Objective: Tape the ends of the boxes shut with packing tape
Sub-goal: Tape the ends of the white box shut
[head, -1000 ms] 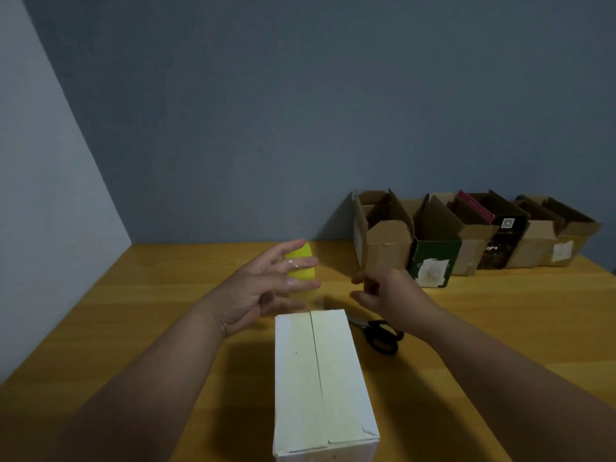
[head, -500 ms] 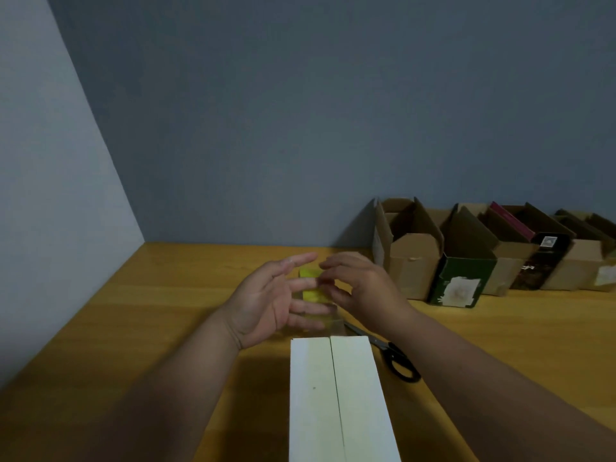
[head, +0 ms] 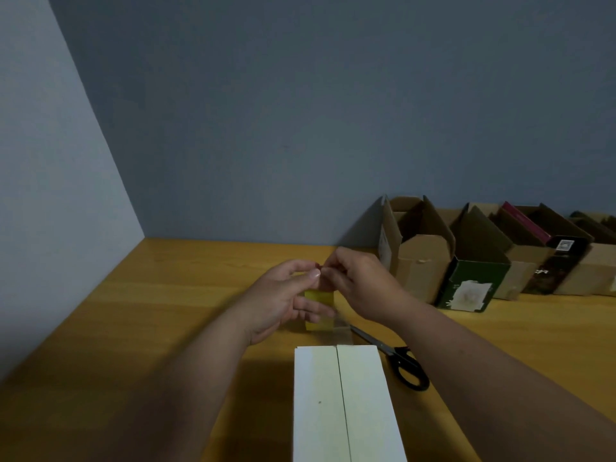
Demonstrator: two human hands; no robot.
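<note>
I note the wooden table (head: 166,328). On it, nearest me, lies the white box (head: 343,405), flaps meeting along its top. My left hand (head: 280,301) grips the yellow tape roll (head: 319,296) just beyond it; my right hand (head: 360,288) pinches at the roll's top. Black scissors (head: 400,361) lie beside the box.

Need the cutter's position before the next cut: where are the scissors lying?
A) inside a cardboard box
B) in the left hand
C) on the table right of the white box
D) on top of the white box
C: the scissors lie on the table right of the white box.
</note>
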